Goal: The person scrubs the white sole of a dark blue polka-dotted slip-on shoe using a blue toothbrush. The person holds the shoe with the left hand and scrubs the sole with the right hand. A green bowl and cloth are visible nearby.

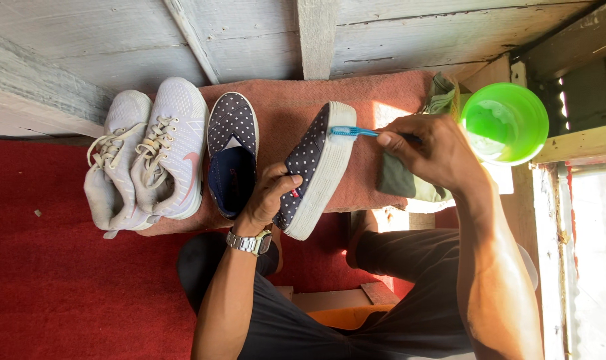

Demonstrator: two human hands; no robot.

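A person's left hand (266,200), a metal wristwatch (249,243) on its wrist, closes its grip on a navy polka-dot slip-on shoe (314,167), tilted on its side with the white sole turned toward the right hand (431,152). That hand's grip is closed on a blue toothbrush (353,132), its bristles touching the sole's edge near the toe. The shoe rests on a reddish cloth (383,93). Its matching shoe (231,153) lies just beside it, upright, next to a pair of white lace-up sneakers (149,157). A green plastic cup (505,121) stands near the right hand, a folded olive rag (399,180) beneath it. Red carpet (63,267) covers the floor.
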